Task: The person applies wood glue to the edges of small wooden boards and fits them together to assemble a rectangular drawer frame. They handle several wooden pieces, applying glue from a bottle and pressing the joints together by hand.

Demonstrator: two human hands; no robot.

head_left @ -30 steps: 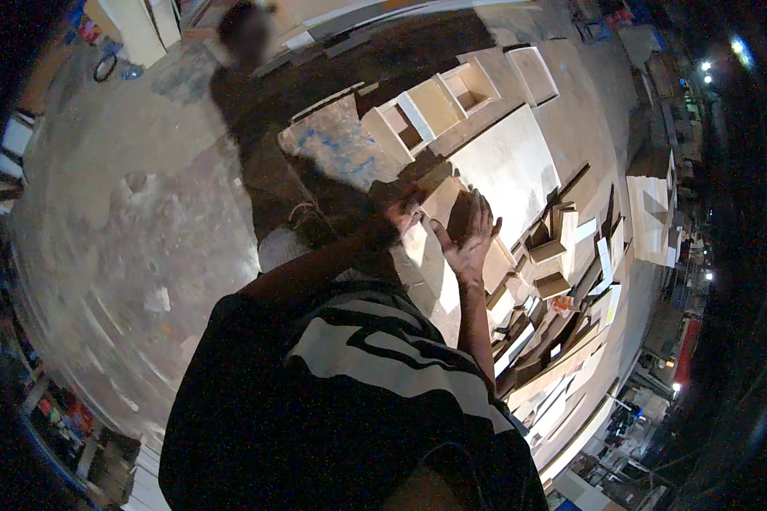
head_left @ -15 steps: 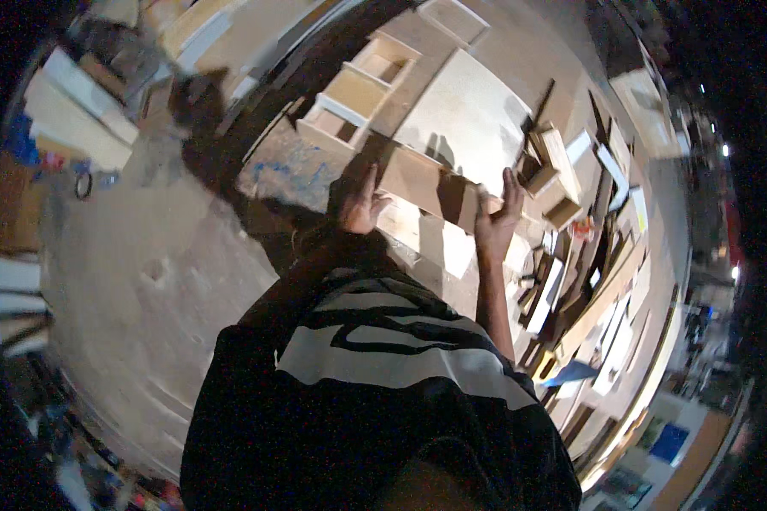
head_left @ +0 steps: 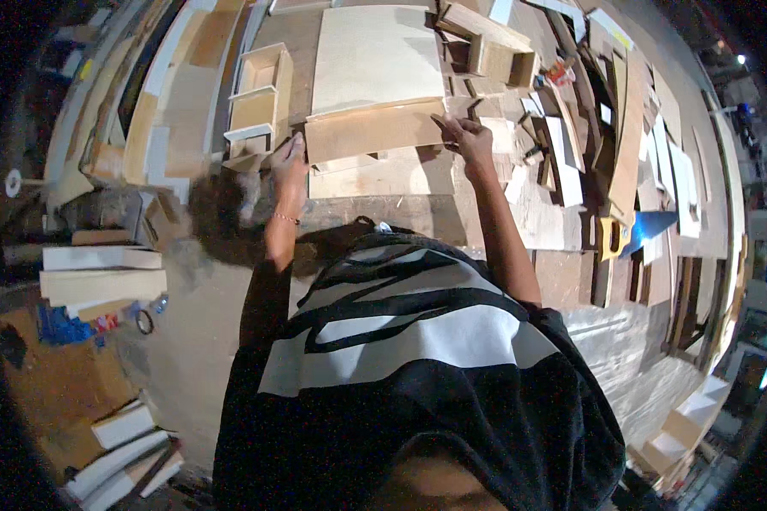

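A long, light-brown wooden board (head_left: pixel 375 132) lies in front of me, between my two hands. At its left end is my left hand (head_left: pixel 290 166), fingers stretched forward and up against or very close to the end; contact is hard to make out. My right hand (head_left: pixel 469 143) is at the board's right end, with its fingers apart and pointing inward to the corner. Behind the board is a large pale panel (head_left: pixel 375 60). A lighter wooden piece (head_left: pixel 383 176) shows under the board's near side, partly in shadow.
An open wooden box frame with compartments (head_left: pixel 256 100) stands to the left. Right of the panel is a small wooden box (head_left: pixel 498 61). Offcuts (head_left: pixel 562 162) and a yellow-handled saw (head_left: pixel 614 237) lie on the right. Stacked boards (head_left: pixel 102 272) sit at lower left.
My view has turned, so the workbench now lies straight ahead. Both hands stay at the board's ends; the right hand's fingers now point inward rather than up.
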